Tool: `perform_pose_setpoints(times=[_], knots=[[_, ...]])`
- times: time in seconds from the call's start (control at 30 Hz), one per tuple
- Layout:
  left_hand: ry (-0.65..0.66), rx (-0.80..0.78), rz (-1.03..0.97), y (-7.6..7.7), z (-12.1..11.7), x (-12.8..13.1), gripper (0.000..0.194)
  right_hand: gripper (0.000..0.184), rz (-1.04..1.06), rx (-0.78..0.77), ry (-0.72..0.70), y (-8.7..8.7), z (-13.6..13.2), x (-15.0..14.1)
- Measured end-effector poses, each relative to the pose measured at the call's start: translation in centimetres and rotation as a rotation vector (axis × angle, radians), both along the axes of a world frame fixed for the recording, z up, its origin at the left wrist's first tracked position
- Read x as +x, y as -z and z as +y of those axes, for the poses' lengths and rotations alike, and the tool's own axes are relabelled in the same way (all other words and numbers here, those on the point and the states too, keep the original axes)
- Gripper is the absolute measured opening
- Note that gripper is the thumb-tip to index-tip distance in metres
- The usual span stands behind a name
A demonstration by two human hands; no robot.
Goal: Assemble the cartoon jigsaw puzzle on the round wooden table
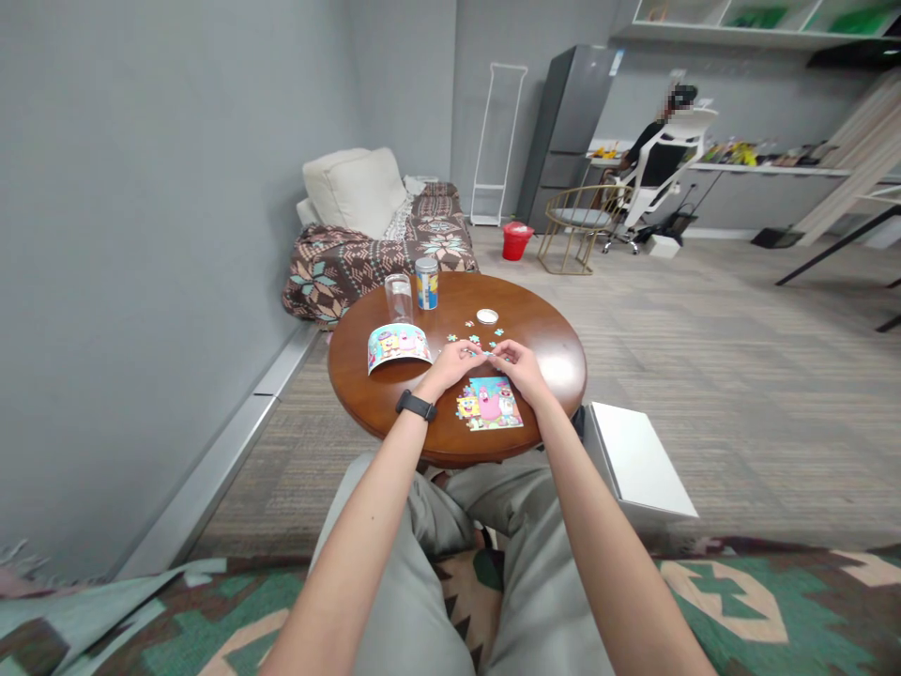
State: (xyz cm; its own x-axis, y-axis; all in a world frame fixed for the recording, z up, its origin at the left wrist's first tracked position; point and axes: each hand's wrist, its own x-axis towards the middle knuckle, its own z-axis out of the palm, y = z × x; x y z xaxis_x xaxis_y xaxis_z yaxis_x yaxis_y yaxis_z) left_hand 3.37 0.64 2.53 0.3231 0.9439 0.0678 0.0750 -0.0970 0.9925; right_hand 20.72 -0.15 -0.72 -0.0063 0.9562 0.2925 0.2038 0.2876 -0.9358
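My left hand (456,362), with a dark watch on its wrist, and my right hand (518,366) meet above the round table. Their fingertips pinch small jigsaw puzzle pieces, mostly hidden by the fingers. Just below them lies a partly joined jigsaw puzzle (488,404) with a yellow and a pink cartoon figure; its left edge is ragged. Several loose puzzle pieces (474,340) are scattered beyond my fingers. To the left, a curved picture sheet (398,345) with the same cartoon figures stands on the table.
On the brown table (373,404) stand a clear glass (399,299), a printed can (426,284) and a round lid (487,316). A white box (640,457) is right of the table. Farther off are a red bucket (516,241), a gold-framed chair (581,218) and a seated person.
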Motion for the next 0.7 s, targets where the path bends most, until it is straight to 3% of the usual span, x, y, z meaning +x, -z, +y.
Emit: perform_pose_setpoints(times=[0.47, 0.7], knots=[[0.017, -0.009, 0.066, 0.74, 0.59, 0.05, 0.021, 0.021, 0.106, -0.038, -0.046, -0.54, -0.41, -0.04], [0.004, -0.015, 0.080, 0.29, 0.33, -0.01, 0.020, 0.027, 0.162, -0.052, -0.074, -0.56, -0.42, -0.32]])
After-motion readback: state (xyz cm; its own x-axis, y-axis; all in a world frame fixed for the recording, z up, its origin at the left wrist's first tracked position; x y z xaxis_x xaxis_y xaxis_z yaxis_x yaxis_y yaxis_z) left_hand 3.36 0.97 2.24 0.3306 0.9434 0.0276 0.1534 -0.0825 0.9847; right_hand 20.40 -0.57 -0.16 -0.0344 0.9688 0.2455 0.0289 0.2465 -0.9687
